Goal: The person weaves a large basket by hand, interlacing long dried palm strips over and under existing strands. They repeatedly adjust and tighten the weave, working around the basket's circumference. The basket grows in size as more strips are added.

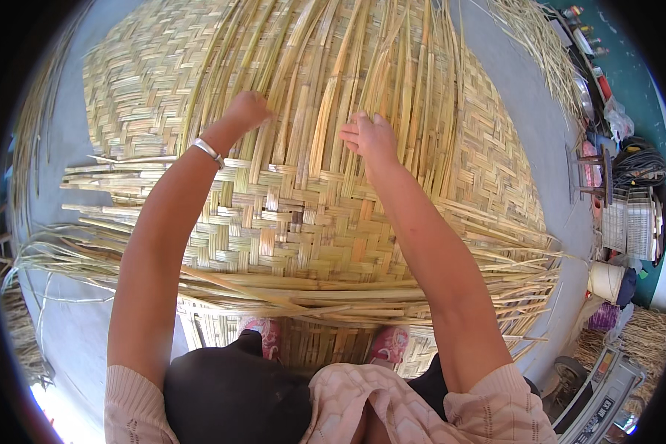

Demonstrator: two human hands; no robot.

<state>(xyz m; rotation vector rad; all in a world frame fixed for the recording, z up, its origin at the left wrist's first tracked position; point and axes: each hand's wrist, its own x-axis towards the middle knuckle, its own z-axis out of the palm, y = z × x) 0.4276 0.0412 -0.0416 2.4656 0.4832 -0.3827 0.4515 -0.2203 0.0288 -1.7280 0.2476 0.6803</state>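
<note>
A large woven bamboo mat (296, 229) lies before me, with long loose bamboo strips (303, 81) running over its far part, away from me. My left hand (250, 109), a silver bangle on its wrist, is closed above the strips left of the middle; its fingers are slightly blurred, and whatever they hold is hidden. My right hand (371, 137) is over the strips right of the middle. Its fingers are apart and point left, close to the strips, and no strip shows clearly in its grip.
Strip ends (74, 251) stick out at the mat's left edge, and a bundle of strips (333, 292) crosses near my shoes (388, 344). At right stand a small stool (607, 175), coiled black cable (638, 166), a pale bucket (605, 281) and a grey machine-like object (607, 392).
</note>
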